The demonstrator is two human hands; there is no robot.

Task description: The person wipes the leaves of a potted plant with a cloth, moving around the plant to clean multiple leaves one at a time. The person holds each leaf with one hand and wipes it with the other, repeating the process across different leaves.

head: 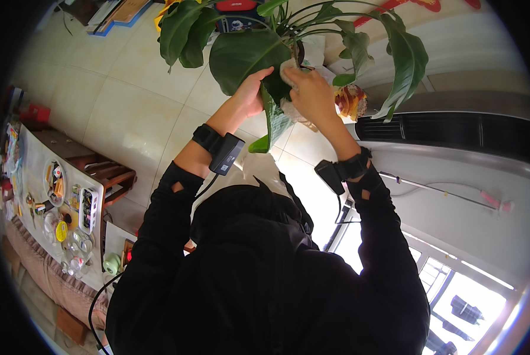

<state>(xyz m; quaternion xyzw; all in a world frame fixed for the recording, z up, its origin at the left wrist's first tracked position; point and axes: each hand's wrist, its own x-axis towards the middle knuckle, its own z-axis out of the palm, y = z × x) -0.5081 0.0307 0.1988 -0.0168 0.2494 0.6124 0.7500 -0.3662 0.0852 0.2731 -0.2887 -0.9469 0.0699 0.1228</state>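
Note:
A potted plant with large green leaves point(249, 55) rises in front of me at the top of the view. My left hand point(252, 91) holds one leaf point(273, 116), its thumb pointing up and its fingers partly hidden behind the blade. Against the same leaf, my right hand point(311, 95) presses a beige cloth point(288, 73). More of the cloth hangs below the right fingers. Most of the pot is hidden behind leaves and hand. Each of my wrists carries a strapped black device with a cable.
At the left stands a table point(30, 175) bearing jars, an oval dish and a white tray point(87, 211), with a wooden stool point(114, 175) beside it. A red and yellow ornament point(351, 102) lies right of my hand. A long black grille point(433, 128) runs along the right wall.

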